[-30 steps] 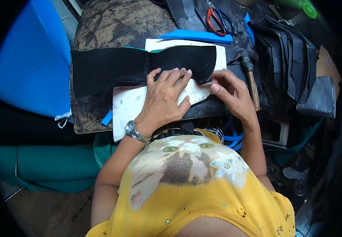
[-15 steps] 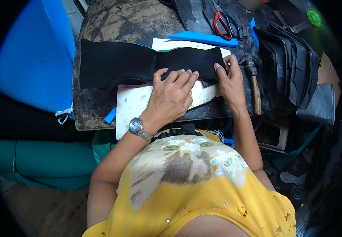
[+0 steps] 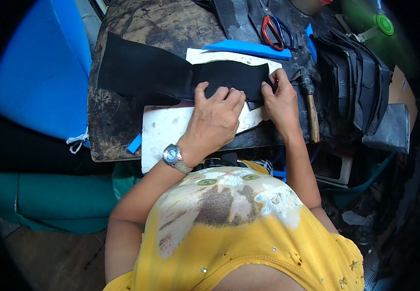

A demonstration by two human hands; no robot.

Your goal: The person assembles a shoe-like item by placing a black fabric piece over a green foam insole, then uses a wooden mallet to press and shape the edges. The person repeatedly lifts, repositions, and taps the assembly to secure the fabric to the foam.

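Observation:
A long piece of black fabric (image 3: 147, 72) lies across a worn, stained work table (image 3: 118, 131). It partly covers a white pattern board (image 3: 166, 131). My left hand (image 3: 217, 116), with a wristwatch on the wrist, lies flat with spread fingers on the fabric's lower edge and on the board. My right hand (image 3: 280, 99) pinches the fabric's right end between thumb and fingers.
Red-handled scissors (image 3: 270, 29) and a blue strip (image 3: 248, 48) lie at the back of the table. A hammer (image 3: 311, 111) lies right of my right hand. Black bags (image 3: 360, 77) are stacked at right, blue foam (image 3: 40, 72) at left, teal material (image 3: 50, 199) below.
My right hand has moved up to the fabric's right end and taken hold of it. My left hand stays pressed on fabric and board. The view has shifted slightly.

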